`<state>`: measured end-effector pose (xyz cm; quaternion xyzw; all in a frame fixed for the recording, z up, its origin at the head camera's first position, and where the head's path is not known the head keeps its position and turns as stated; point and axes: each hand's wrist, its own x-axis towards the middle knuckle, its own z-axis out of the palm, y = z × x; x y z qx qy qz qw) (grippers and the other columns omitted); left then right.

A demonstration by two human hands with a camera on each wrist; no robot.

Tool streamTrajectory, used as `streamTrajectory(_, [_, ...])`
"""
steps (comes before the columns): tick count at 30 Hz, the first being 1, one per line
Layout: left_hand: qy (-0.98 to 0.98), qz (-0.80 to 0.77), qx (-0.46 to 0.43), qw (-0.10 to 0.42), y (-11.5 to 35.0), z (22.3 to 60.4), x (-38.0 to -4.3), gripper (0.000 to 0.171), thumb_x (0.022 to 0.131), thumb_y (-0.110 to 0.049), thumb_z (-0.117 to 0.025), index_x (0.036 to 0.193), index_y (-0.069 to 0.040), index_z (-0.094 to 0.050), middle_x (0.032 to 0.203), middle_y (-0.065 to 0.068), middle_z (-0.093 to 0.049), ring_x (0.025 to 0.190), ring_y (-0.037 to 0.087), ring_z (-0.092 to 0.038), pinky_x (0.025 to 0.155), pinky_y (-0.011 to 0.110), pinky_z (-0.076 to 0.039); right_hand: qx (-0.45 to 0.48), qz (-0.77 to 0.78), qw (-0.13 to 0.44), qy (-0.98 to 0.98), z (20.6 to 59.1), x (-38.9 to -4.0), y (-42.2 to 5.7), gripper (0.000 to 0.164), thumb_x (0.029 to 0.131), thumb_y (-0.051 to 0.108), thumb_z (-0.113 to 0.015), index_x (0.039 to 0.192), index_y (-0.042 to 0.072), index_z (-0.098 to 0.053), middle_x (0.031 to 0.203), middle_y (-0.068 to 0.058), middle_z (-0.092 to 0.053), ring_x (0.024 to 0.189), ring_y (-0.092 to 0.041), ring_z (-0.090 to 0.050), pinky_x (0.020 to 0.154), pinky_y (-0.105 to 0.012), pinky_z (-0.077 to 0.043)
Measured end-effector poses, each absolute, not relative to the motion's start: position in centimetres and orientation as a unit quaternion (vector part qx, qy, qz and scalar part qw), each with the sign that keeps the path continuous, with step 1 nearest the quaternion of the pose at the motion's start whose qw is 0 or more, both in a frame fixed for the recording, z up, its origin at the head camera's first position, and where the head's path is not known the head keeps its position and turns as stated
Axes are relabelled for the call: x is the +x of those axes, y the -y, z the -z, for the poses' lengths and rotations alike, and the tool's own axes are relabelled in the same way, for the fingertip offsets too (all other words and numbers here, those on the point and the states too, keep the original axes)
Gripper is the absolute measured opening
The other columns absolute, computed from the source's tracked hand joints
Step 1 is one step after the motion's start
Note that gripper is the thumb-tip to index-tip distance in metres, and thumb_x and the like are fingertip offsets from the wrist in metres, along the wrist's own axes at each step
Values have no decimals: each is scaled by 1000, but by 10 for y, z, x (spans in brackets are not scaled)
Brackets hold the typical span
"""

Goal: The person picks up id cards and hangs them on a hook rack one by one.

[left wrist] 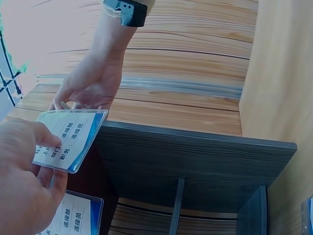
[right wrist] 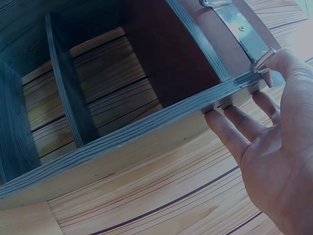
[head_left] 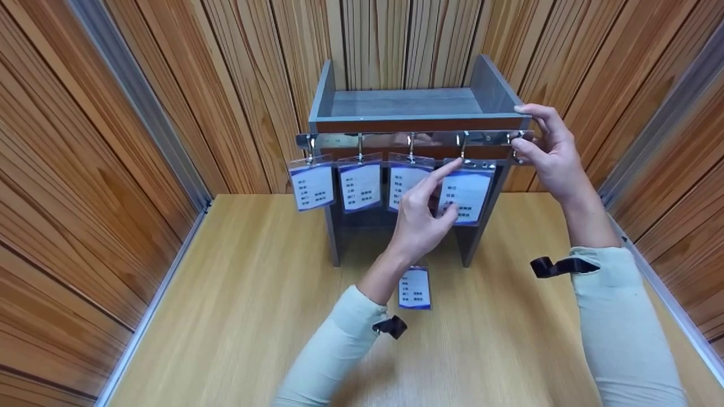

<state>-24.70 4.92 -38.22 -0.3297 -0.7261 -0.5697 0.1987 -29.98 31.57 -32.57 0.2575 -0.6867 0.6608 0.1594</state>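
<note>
A metal hook rail (head_left: pixel 390 139) runs across the front of a small grey wooden shelf (head_left: pixel 396 104). Three clear-sleeved badges hang at its left and middle, the leftmost badge (head_left: pixel 312 186) fully in sight. My left hand (head_left: pixel 418 217) pinches a fourth badge (head_left: pixel 469 192) below the fourth hook (head_left: pixel 465 146). In the left wrist view its thumb lies on the front of that tilted card (left wrist: pixel 73 132), with fingers behind. My right hand (head_left: pixel 554 150) grips the shelf's right front corner, the thumb by the end hook (right wrist: pixel 264 59), fingertips (right wrist: pixel 215 117) against the outer side panel.
Another badge (head_left: pixel 414 288) lies on the wooden table (head_left: pixel 254 316) in front of the shelf. Wood-panelled walls (head_left: pixel 249 85) stand behind and at both sides. Dark straps hang from both sleeves, one strap (head_left: pixel 390 326) at the left wrist.
</note>
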Motion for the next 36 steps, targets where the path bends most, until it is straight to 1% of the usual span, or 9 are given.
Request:
streamTrajectory(1, [725, 570, -331, 200, -50, 382, -248, 61, 103, 0, -75, 161, -7, -59, 163, 12, -67, 132, 26, -70, 105, 21, -58, 257, -660, 160, 688, 326, -300, -316, 48, 110, 0, -62, 156, 10, -56, 157, -6, -56, 119, -20, -73, 96, -24, -66])
streamTrajectory(2, [723, 571, -332, 202, -50, 381, -249, 61, 103, 1, -75, 161, -7, -59, 162, 12, -68, 130, 25, -70, 103, 21, -58, 254, -660, 161, 688, 325, -299, -315, 48, 110, 0, -61, 156, 10, -56, 157, -6, -57, 120, -21, -73, 96, -24, -66])
streamTrajectory(5, [723, 572, -330, 204, -50, 381, -250, 62, 102, 1, -75, 161, -7, -60, 159, 12, -70, 116, 23, -71, 94, 20, -58, 247, -662, 161, 690, 326, -299, -315, 48, 110, 0, -61, 156, 10, -55, 157, -5, -57, 122, -21, -72, 96, -25, -66])
streamTrajectory(8, [724, 573, -325, 203, -51, 382, -251, 62, 102, 2, -75, 161, -7, -60, 156, 13, -71, 104, 22, -67, 85, 19, -57, 242, -662, 159, 691, 326, -299, -314, 47, 110, 0, -60, 156, 9, -55, 158, -4, -57, 122, -20, -72, 96, -24, -66])
streamTrajectory(11, [726, 574, -322, 197, -51, 382, -252, 63, 102, 1, -75, 162, -7, -59, 161, 12, -68, 111, 22, -68, 88, 19, -58, 242, -662, 158, 692, 327, -299, -315, 47, 110, 0, -60, 157, 9, -55, 160, -5, -55, 123, -21, -72, 96, -24, -66])
streamTrajectory(14, [726, 576, -320, 194, -51, 383, -253, 63, 102, 1, -74, 163, -7, -58, 162, 12, -68, 112, 22, -68, 90, 20, -57, 241, -661, 158, 692, 327, -299, -315, 47, 110, 0, -60, 157, 9, -55, 161, -4, -55, 123, -20, -72, 96, -24, -66])
streamTrajectory(22, [729, 574, -318, 196, -51, 384, -256, 63, 102, 2, -74, 163, -8, -59, 156, 12, -71, 99, 15, -61, 81, 20, -54, 250, -661, 159, 689, 326, -299, -315, 47, 110, 1, -61, 157, 10, -56, 161, -4, -55, 122, -21, -71, 95, -23, -66])
streamTrajectory(30, [734, 567, -314, 202, -51, 383, -256, 63, 102, 1, -74, 163, -9, -60, 131, 13, -77, 91, 9, -56, 77, 17, -50, 247, -658, 160, 693, 326, -300, -316, 47, 111, 1, -61, 156, 10, -56, 161, -5, -55, 120, -19, -71, 95, -23, -66])
streamTrajectory(36, [740, 562, -308, 205, -52, 382, -255, 64, 101, 1, -75, 162, -11, -61, 121, 13, -76, 92, 10, -56, 77, 18, -48, 239, -664, 163, 689, 327, -300, -316, 47, 110, -2, -60, 156, 6, -55, 159, -6, -56, 115, -17, -71, 90, -22, -65])
